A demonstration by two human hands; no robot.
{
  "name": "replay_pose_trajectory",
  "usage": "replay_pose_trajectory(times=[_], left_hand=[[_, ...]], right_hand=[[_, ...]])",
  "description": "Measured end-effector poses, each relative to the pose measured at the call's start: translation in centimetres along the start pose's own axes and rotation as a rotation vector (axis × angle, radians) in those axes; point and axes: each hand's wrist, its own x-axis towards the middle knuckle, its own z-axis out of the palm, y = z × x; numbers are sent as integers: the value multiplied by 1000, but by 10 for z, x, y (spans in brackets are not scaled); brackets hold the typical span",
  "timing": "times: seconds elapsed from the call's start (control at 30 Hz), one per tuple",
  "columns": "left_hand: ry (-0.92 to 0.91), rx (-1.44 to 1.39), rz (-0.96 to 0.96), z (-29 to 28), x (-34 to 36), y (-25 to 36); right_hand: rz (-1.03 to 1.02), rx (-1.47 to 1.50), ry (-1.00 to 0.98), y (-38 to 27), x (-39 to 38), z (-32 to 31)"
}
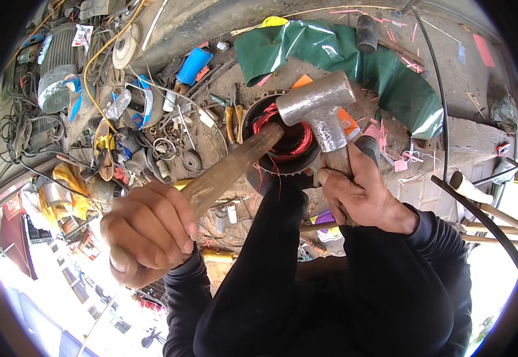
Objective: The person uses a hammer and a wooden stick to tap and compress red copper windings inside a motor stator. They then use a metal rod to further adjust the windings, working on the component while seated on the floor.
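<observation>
My left hand (149, 232) is closed around a wooden stick (229, 169), whose far end points into a motor stator (252, 122) between my knees. Red copper windings (299, 143) line the inside of the stator, and thin red wires hang over its near rim. In my right hand (366, 193) is a hammer (318, 107), gripped by its wooden handle close to the worn metal head. The head is raised in front of the stator and hides part of its far right rim. Whether the stick touches the windings I cannot tell.
A green plastic sheet (330, 50) curves beyond the stator, with a dark cylinder (367, 34) on it. Pliers with yellow handles (234, 124) lie left of the stator. A grey finned motor (58, 59), a blue cylinder (194, 65) and tangled cables crowd the left. Pink paper strips litter the right.
</observation>
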Motion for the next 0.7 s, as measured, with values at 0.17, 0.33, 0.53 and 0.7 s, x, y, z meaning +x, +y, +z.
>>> replay_pose_trajectory(times=[0.17, 0.33, 0.53, 0.7], left_hand=[[-205, 11, -4, -11, 15, -1], [-426, -7, -39, -19, 29, 2], [-356, -46, 39, -23, 25, 1], [-114, -172, 424, -46, 3, 8]], right_hand=[[42, 17, -22, -2, -6, 4], [33, 95, -9, 26, 4, 28], [123, -70, -109, 26, -2, 16], [-98, -12, 91, -4, -23, -4]])
